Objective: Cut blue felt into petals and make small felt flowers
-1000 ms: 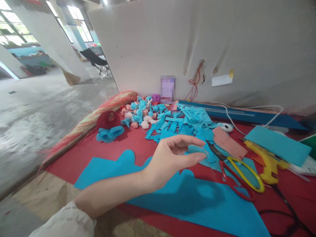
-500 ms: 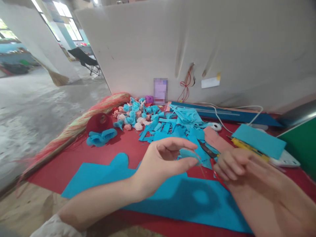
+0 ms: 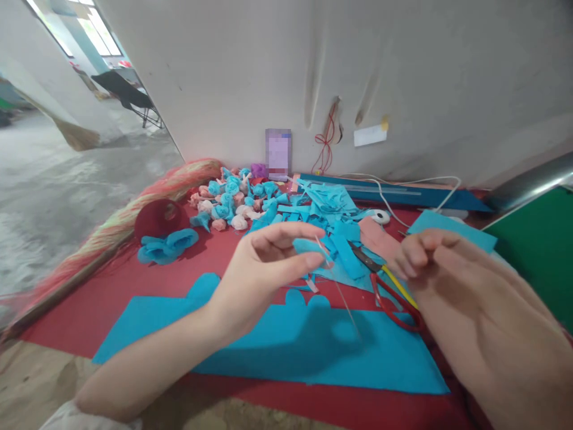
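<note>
Newly in view since one second ago: my right hand (image 3: pixel 452 283), curled, contents indeterminable. My left hand (image 3: pixel 257 272), the nearer, pinches a blue piece (image 3: pixel 307 245); from that grip a thin strand (image 3: pixel 345 302) slants down and rightward.

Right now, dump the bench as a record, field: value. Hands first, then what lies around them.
left hand: pinches a small blue piece
thin strand: slants down from the left hand, in view over the large blue sheet
right hand: curled; can't tell if it holds anything
scissors: dark blades, red and yellow handles, beside the right hand in view
sheet edge: rounded tabs along the far side
surface: red tabletop
back: pile of blue and pink flowers, left of blue scraps
</note>
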### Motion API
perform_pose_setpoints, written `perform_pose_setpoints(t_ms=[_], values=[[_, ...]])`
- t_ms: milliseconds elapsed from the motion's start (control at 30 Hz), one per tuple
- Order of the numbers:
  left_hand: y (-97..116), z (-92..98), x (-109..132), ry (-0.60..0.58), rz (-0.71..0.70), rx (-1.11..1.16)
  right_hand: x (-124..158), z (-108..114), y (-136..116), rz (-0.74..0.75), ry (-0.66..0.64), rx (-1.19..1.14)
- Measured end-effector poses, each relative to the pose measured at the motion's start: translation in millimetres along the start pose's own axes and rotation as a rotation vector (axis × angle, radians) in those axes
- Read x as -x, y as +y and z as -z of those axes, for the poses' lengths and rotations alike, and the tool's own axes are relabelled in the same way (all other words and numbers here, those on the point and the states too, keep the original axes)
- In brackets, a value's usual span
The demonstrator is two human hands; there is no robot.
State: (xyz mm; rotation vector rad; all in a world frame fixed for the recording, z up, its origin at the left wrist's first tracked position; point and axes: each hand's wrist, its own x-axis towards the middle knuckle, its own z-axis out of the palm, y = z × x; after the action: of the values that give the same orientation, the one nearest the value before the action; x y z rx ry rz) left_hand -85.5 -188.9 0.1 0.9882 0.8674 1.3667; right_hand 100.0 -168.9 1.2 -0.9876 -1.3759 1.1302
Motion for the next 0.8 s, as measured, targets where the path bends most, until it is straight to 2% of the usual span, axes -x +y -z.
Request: perform_pose_setpoints(t_ms=[100,200,300,400,567,800], values=[[3.8,4.6,-2.9,0.065,-0.037,-0.025,-18.5,12.3,6.7,-0.028,0.117,0.015],[-1.0,4.4,-4.5,0.072,0.002,-0.037,-27.4,17.5,14.2,-0.093,0.058,0.236],[-9.5,2.1,-5.4,0.033,0.071,-0.027,-20.6,8.8,16.1,-0.111,-0.088,0.339],[-15.0,0.9,-5.3,0.008,0.107,-0.014,-5.0,-7.4,11.7,-0.039,-0.170,0.333],[-16.6,0.1,-3.3,0.003,0.110,-0.009,12.2,-25.0,6.1,-0.024,-0.178,0.346],[-22.6,-1.7,-0.2,-0.006,0.121,-0.058,16.0,-29.2,8.2,-0.052,-0.157,0.256]])
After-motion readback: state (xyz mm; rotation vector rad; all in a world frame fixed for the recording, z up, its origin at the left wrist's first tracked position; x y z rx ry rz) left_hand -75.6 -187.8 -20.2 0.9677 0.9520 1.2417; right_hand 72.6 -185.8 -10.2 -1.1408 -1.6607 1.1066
